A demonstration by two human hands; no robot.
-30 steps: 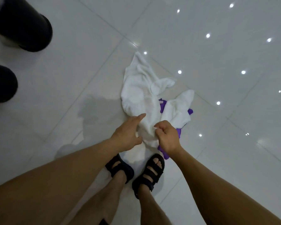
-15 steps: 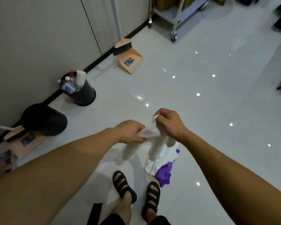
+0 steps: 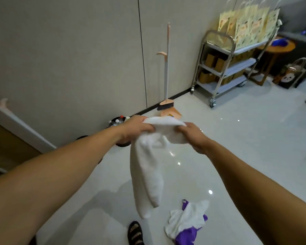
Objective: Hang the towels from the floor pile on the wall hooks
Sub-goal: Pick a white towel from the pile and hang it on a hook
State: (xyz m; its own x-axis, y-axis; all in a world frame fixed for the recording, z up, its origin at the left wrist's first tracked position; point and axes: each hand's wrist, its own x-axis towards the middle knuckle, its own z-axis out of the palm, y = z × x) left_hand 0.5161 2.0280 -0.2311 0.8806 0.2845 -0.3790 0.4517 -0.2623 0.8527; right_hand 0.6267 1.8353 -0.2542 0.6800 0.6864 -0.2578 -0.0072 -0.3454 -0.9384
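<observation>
Held soft white terry towel (image 3: 147, 174) aloft, clamped in left grip (image 3: 138, 129) and right grip (image 3: 193, 137), above white-and-purple floor pile (image 3: 185, 220).

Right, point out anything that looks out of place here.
A crumpled heap of white and purple towels lies on the floor beside the sandalled foot, not on a hook. The left hand and right hand grip one white towel bunched, dangling unevenly.
</observation>
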